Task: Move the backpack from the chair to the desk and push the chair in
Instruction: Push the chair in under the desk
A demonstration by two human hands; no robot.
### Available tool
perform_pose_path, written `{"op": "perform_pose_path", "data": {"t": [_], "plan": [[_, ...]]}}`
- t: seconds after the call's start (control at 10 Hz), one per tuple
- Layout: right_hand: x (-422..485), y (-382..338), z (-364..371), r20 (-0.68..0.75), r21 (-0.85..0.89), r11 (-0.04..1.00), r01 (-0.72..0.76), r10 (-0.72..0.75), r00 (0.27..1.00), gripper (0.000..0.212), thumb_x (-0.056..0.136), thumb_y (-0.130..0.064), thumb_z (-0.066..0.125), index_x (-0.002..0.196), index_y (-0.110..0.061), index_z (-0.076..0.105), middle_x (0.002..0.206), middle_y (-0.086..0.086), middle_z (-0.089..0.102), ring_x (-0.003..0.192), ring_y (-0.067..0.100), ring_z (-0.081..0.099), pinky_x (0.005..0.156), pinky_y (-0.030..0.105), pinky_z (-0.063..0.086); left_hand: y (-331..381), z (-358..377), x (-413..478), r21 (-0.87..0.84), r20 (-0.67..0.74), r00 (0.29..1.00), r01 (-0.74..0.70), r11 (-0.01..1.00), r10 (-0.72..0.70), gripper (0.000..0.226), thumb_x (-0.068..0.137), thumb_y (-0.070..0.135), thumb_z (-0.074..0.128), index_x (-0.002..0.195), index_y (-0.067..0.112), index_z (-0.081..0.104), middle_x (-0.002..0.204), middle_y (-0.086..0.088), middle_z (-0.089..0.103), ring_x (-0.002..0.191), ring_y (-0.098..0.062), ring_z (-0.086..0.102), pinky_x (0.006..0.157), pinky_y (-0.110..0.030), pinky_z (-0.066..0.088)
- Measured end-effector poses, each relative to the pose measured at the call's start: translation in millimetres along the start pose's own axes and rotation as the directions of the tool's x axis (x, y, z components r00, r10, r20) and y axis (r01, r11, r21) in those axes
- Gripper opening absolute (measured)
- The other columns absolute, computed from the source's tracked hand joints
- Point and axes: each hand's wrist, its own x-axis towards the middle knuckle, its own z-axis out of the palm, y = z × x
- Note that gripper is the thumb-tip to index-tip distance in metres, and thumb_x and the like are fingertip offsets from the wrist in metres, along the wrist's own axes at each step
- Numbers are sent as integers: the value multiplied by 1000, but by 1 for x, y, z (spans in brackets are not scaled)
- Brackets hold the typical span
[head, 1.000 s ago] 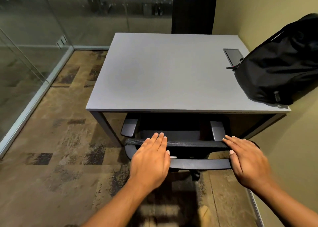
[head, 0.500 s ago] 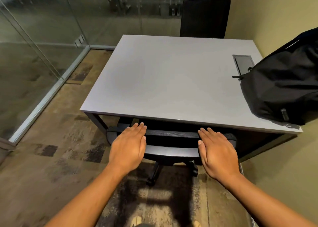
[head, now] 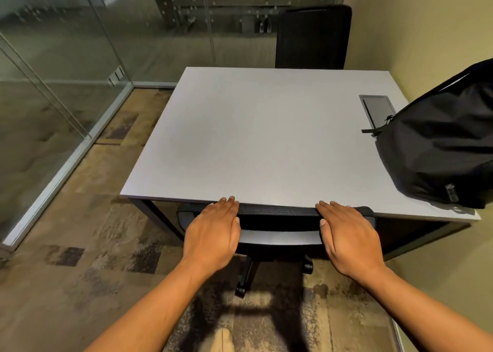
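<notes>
A black backpack (head: 442,149) lies on the right side of the grey desk (head: 261,138), leaning against the wall. The black office chair (head: 277,215) stands tucked under the desk's front edge; only the top of its backrest, a crossbar and two wheeled legs show. My left hand (head: 213,231) lies flat on the left end of the backrest top, fingers together and reaching the desk edge. My right hand (head: 346,234) lies flat on the right end of the backrest. Neither hand curls around anything.
A second black chair (head: 313,37) stands behind the desk's far edge. A grey cable hatch (head: 377,109) is set into the desk by the backpack. Glass walls (head: 53,85) run along the left and back, a yellow wall (head: 426,31) on the right. Patterned carpet (head: 80,245) covers the floor.
Both hands have pushed the chair forward; its backrest now meets the desk's front edge and the armrests have gone out of sight beneath. The backpack has not moved.
</notes>
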Motion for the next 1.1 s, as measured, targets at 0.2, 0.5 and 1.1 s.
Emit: {"op": "perform_pose_path", "data": {"t": [0.2,0.5,1.1], "plan": [[23,-15,4,3,-10,999,-33,33,999,49,97,-35,28,130,-15,59,133,3,62,129,19,52,112,35,33,-23,-3,29,11,-16,1000,-15,1000,15,51,98,34,24,140,16,47,147,-1,48,137,-15,40,114,-29,22],[33,-22,6,5,-10,998,-55,55,998,48,96,-34,29,130,-17,58,133,2,62,128,18,52,111,36,35,-34,0,35,-15,-48,998,-33,999,32,48,97,31,29,135,13,53,142,-3,53,133,-17,46,112,-31,27],[29,-9,2,199,36,999,13,-20,980,54,99,-43,18,148,-23,31,154,-4,36,145,12,26,118,29,19,-33,0,37,38,81,993,-86,996,83,54,100,31,20,149,10,27,158,-6,26,148,-20,14,121,-35,6]]}}
